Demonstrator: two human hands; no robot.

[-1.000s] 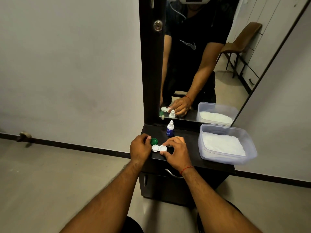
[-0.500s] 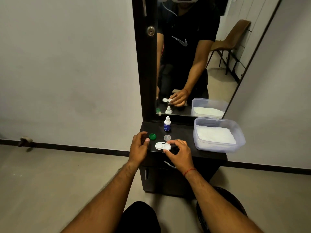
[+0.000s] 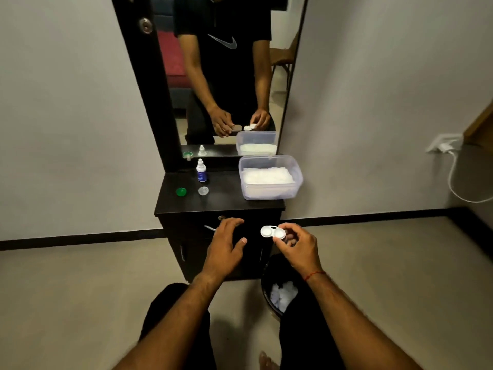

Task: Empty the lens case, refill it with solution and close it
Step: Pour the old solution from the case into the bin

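- Both caps are off: the green cap and the clear cap lie apart on the dark worktop, so the opening step looks done.
- The lens case is off the worktop, held out in front of the cabinet, above and a little back from the black waste bin on the floor. I judge the emptying is about to happen; the case looks roughly level, and I cannot tell whether any liquid is in the wells.
- Refilling and closing remain; the solution bottle stands upright by the mirror, untouched.
- The right hand pinches the case's right end between thumb and fingertips, the left well jutting free.
- The left hand hovers spread and empty, just beside the case, not touching it.
- A tissue tub sits at the worktop's right.
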